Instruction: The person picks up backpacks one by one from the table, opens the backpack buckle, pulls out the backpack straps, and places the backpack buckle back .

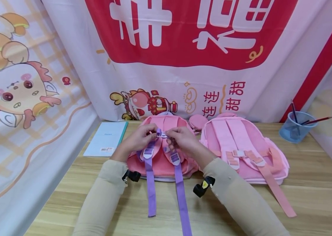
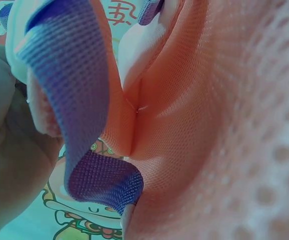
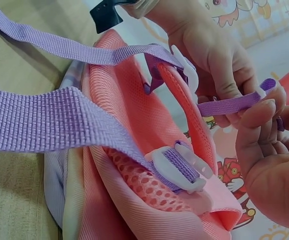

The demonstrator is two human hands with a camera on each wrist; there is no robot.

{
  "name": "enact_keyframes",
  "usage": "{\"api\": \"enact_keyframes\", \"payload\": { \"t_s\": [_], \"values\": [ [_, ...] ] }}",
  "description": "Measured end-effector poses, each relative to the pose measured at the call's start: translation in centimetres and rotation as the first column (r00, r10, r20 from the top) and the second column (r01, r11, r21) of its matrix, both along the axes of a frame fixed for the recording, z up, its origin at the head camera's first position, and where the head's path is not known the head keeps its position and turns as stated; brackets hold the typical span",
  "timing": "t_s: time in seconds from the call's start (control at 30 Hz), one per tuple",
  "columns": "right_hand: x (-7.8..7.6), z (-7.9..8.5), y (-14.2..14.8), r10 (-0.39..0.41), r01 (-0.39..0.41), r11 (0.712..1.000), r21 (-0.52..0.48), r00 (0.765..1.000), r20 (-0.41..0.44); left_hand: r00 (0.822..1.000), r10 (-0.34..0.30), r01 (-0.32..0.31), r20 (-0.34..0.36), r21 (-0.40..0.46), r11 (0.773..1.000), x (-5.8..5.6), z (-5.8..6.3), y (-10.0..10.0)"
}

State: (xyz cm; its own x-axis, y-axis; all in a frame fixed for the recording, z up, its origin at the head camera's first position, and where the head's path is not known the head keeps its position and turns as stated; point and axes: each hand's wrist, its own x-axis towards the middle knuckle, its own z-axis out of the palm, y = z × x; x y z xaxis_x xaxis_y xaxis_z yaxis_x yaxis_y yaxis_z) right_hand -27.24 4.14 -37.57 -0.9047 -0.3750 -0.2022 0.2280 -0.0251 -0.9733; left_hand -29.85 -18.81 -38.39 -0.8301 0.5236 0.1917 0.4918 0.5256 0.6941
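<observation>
A pink backpack [image 1: 166, 170] with purple webbing lies on the table, its shoulder straps facing up. Over it, my left hand [image 1: 139, 141] pinches the purple chest strap [image 3: 229, 104] beside a small white buckle [image 1: 162, 134]. From the other side my right hand [image 1: 182, 139] pinches the buckle's right end, its fingertips close to the left ones. Fingers partly hide the buckle, so I cannot tell whether its halves are joined. Below the hands, purple strap tails [image 1: 151, 196] hang from white adjusters [image 3: 177, 170] toward the table's front.
To the right lies a second pink backpack [image 1: 213, 131] with a chest buckle [image 1: 238, 153] and a long peach strap [image 1: 276, 190]. A light-blue notebook [image 1: 105, 137] rests at the left. A blue mesh cup [image 1: 294, 131] with pencils stands at the back right of the wooden table [image 1: 316, 196].
</observation>
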Motion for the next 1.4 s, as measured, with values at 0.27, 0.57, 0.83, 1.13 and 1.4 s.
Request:
{"api": "enact_keyframes", "payload": {
  "t_s": [0.27,0.57,0.83,1.13,1.4],
  "values": [
    [0.1,0.4,0.4,-0.029,0.029,0.999,-0.046,1.000,-0.009,0.998,0.030,-0.030,0.060,-0.012,0.999,-0.1,-0.4,0.4],
    [0.4,0.8,1.0,-0.038,0.036,0.994,-0.102,0.999,-0.022,0.997,-0.013,0.015,0.079,-0.023,1.000,-0.3,-1.3,0.5],
    [0.9,1.0,0.7,-0.028,0.025,0.996,-0.086,0.999,-0.027,1.000,0.003,-0.003,-0.001,-0.017,1.000,-0.1,-1.2,0.4],
    [1.1,1.1,0.5,-0.056,0.055,0.998,-0.027,0.998,-0.031,0.995,-0.022,0.037,-0.099,0.155,0.987,0.7,0.8,-0.2],
    [1.1,1.0,0.5,-0.040,0.040,0.999,-0.008,0.999,-0.012,0.990,-0.050,0.066,-0.131,0.119,0.991,1.3,1.4,-0.1]
  ]
}}
